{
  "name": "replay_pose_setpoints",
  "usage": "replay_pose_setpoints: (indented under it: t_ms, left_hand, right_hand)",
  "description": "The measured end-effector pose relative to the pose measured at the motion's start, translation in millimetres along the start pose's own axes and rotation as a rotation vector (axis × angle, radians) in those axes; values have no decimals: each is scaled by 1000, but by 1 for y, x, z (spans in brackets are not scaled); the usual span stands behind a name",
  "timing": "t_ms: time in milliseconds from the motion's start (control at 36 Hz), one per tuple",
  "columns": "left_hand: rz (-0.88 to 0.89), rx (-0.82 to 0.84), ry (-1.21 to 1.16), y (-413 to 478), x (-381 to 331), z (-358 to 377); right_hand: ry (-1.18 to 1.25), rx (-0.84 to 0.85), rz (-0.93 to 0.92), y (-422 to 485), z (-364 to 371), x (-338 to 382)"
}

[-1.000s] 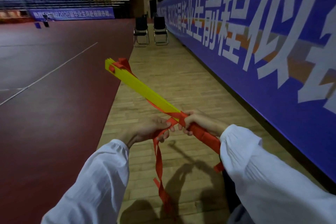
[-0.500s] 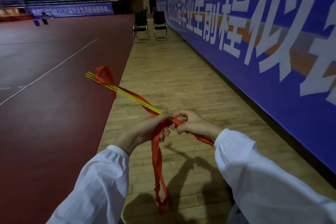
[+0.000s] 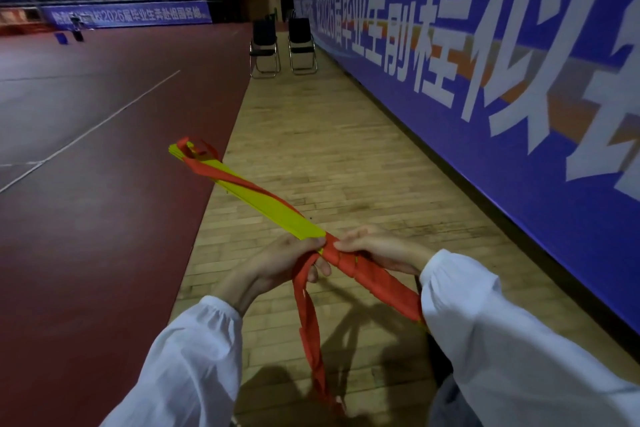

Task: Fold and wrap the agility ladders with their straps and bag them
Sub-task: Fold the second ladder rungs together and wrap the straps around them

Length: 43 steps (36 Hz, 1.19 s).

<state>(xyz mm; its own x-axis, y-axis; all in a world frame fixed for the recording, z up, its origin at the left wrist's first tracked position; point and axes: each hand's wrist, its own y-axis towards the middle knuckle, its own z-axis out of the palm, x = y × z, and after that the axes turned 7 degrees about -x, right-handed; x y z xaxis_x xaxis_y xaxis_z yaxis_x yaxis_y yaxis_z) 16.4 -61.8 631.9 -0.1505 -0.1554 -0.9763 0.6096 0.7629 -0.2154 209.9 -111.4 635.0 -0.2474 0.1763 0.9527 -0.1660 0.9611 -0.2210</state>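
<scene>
Over planks [image 3: 346, 156], hands [image 3: 277, 263] [image 3: 381, 248] grip flat yellow rungs [image 3: 277, 210], red webbing [image 3: 308, 322]

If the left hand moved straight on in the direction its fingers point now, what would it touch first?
Probably the red strap wound round the folded yellow ladder, right ahead of the left hand; the right hand is just beyond. Depth is hard to judge.
</scene>
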Motion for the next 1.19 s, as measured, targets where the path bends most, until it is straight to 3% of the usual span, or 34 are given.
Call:
replay_pose_setpoints:
  t_ms: [333,694,1000,1194]
  left_hand:
    - [-131,-33,-35,5,6,-2]
    - [-146,-221,49,11,10,9]
    - [-128,-406,16,10,18,18]
    - [-105,-411,50,5,21,22]
  right_hand:
    - [124,-365,-81,9,7,-10]
    - [-306,-677,-201,11,15,-21]
    - [-355,-636,-261,4,31,-34]
    - [-229,-353,-128,-4,27,-29]
